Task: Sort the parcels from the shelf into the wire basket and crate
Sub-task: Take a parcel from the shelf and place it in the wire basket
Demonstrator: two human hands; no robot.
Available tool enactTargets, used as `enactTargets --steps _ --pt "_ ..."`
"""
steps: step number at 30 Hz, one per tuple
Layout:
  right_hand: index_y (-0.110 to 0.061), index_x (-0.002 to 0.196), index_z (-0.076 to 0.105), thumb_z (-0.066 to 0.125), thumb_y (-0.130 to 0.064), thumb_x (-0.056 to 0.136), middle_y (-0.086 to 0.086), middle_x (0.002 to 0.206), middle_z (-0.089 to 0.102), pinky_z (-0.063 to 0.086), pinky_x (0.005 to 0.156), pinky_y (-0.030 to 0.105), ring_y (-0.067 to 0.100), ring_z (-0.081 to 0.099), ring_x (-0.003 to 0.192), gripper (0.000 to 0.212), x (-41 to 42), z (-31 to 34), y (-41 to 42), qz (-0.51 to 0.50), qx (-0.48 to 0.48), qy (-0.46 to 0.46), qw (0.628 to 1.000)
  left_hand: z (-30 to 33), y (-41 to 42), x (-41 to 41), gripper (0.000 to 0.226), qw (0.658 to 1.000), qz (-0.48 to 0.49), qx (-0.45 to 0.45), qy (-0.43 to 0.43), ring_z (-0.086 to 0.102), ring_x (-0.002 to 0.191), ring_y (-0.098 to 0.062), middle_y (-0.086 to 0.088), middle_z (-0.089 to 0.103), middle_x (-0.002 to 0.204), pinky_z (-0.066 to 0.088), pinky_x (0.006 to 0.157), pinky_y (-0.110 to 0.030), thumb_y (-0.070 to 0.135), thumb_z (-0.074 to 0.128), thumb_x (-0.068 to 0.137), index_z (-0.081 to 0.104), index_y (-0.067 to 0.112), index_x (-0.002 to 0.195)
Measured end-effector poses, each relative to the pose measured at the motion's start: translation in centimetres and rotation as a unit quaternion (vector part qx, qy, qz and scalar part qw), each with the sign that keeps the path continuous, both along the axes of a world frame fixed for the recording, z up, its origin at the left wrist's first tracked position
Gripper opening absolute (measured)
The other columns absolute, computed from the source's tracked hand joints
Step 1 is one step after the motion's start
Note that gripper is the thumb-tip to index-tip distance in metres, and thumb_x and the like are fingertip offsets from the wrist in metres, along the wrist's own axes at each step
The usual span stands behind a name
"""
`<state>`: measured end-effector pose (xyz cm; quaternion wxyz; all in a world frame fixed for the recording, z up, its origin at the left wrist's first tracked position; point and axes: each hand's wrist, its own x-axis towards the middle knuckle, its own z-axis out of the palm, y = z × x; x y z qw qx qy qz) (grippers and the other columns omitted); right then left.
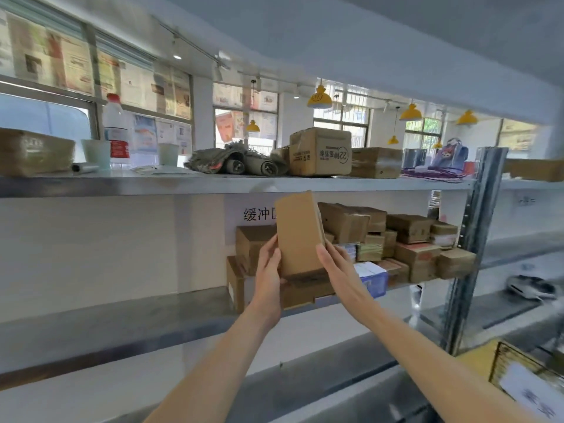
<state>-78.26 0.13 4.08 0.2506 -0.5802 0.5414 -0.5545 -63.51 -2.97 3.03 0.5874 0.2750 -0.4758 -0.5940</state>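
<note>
both hands holding flat cardboard parcel (300, 233) upright in front of middle shelf (122, 309): left hand (268, 267) gripping left edge, right hand (337, 264) pressing right side, fingers fairly straight. risk: light pinch slipping, parcel dropping or clipping parcel stack (396, 239) behind. basket, crate not showing.

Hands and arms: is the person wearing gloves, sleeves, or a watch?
No. The left hand and right hand are bare, without gloves or rings in view. Both forearms are uncovered as far as the picture shows, with no sleeve, watch or bracelet.
</note>
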Motion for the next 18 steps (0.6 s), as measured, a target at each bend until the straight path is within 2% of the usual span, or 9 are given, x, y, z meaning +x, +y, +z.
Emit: enactTargets --steps 1,3,5,7,10,12,14,15,18 --pt "-0.03 0.151 0.038 0.046 -0.062 0.096 -0.006 0.145 0.04 0.043 0.108 0.033 0.013 0.046 0.126 0.064 -1.8 0.2 0.8 -0.011 -0.004 -0.014 1.0 0.5 0.5 -1.5 0.03 1.0 0.0 0.003 0.002 0.058 0.119 -0.019 0.006 0.056 0.133 0.055 0.098 -0.046 0.036 0.043 0.108 0.046 0.043 0.137" --pt "-0.022 0.149 0.044 0.045 -0.043 0.105 -0.007 0.135 0.052 0.043 0.105 0.03 0.017 0.053 0.122 0.049 -5.3 0.8 2.9 -0.025 -0.017 -0.046 0.998 1.2 1.7 -4.8 0.05 0.999 -0.015 0.021 0.022 0.061 0.118 -0.022 0.009 0.06 0.13 0.052 0.101 -0.05 0.032 0.058 0.102 0.036 0.044 0.146" --pt "-0.02 0.149 0.046 0.044 -0.035 0.107 -0.014 0.127 0.057 0.046 0.105 0.034 0.025 0.058 0.119 0.044 -8.7 1.0 5.3 -0.033 -0.02 -0.048 0.998 1.3 3.0 -8.3 0.069 0.999 -0.027 0.035 0.018 0.062 0.12 -0.022 0.009 0.062 0.13 0.049 0.106 -0.047 0.03 0.067 0.097 0.03 0.033 0.156" --pt "-0.028 0.147 0.047 0.042 -0.037 0.107 -0.016 0.128 0.057 0.046 0.108 0.036 0.018 0.057 0.123 0.041 -12.2 1.0 7.2 -0.058 -0.03 -0.029 0.997 1.5 4.5 -11.7 0.064 0.998 -0.049 0.031 -0.001 0.064 0.118 -0.02 0.004 0.065 0.131 0.055 0.097 -0.036 0.033 0.07 0.094 0.043 0.023 0.151" --pt "-0.048 0.13 0.049 0.039 -0.037 0.108 -0.017 0.128 0.055 0.046 0.11 0.046 0.013 0.054 0.123 0.026 -16.9 1.1 10.2 -0.075 -0.046 -0.031 0.996 1.6 7.2 -16.6 0.056 0.996 -0.088 0.022 -0.028 0.065 0.111 -0.016 0.002 0.066 0.129 0.056 0.085 -0.031 0.05 0.07 0.088 0.056 0.031 0.138" --pt "-0.046 0.134 0.043 0.036 -0.031 0.11 -0.012 0.132 0.055 0.045 0.11 0.047 0.013 0.053 0.124 0.029 -19.5 1.3 12.4 -0.086 -0.053 -0.026 0.995 1.4 8.9 -19.8 0.045 0.993 -0.114 0.034 -0.021 0.062 0.111 -0.015 0.005 0.064 0.129 0.054 0.091 -0.037 0.054 0.065 0.091 0.058 0.039 0.133" --pt "-0.04 0.144 0.035 0.034 -0.026 0.111 -0.006 0.139 0.051 0.046 0.11 0.044 0.012 0.052 0.125 0.037 -22.1 1.4 14.7 -0.103 -0.057 -0.018 0.993 1.2 10.4 -22.9 0.032 0.989 -0.139 0.043 -0.015 0.059 0.119 -0.019 0.004 0.063 0.132 0.048 0.104 -0.05 0.045 0.062 0.097 0.061 0.045 0.129" --pt "-0.039 0.15 0.032 0.033 -0.024 0.111 -0.003 0.143 0.047 0.046 0.11 0.046 0.014 0.051 0.128 0.042 -23.5 1.2 15.8 -0.115 -0.056 -0.016 0.992 1.0 11.0 -24.4 0.034 0.989 -0.144 0.032 -0.017 0.059 0.12 -0.019 0.003 0.063 0.132 0.048 0.105 -0.05 0.036 0.063 0.099 0.059 0.045 0.131" --pt "-0.042 0.154 0.029 0.035 -0.014 0.109 0.001 0.151 0.042 0.045 0.111 0.052 0.021 0.048 0.135 0.054 -28.1 0.6 18.4 -0.173 -0.053 -0.011 0.983 0.8 12.8 -28.4 0.073 0.988 -0.152 -0.023 -0.029 0.065 0.113 -0.017 0.002 0.065 0.124 0.057 0.095 -0.04 0.016 0.077 0.088 0.041 0.032 0.149"
